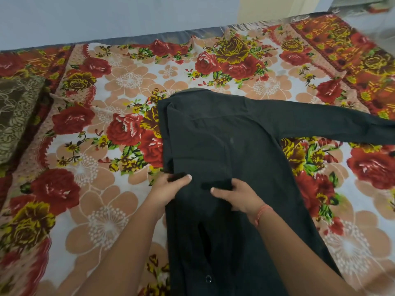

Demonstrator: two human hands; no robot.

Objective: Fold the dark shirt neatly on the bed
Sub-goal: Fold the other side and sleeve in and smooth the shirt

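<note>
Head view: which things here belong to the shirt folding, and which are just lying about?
Part of the job:
- shirt, one sleeve still spread to the right
- left hand and right hand, both gripping the shirt
- floral bedsheet, the folding surface

Lying about:
- brown patterned cushion at the left edge

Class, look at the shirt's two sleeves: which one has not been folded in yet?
The right sleeve, stretched flat across the floral bedspread toward the right edge. The left sleeve is already folded over the shirt body.
</note>
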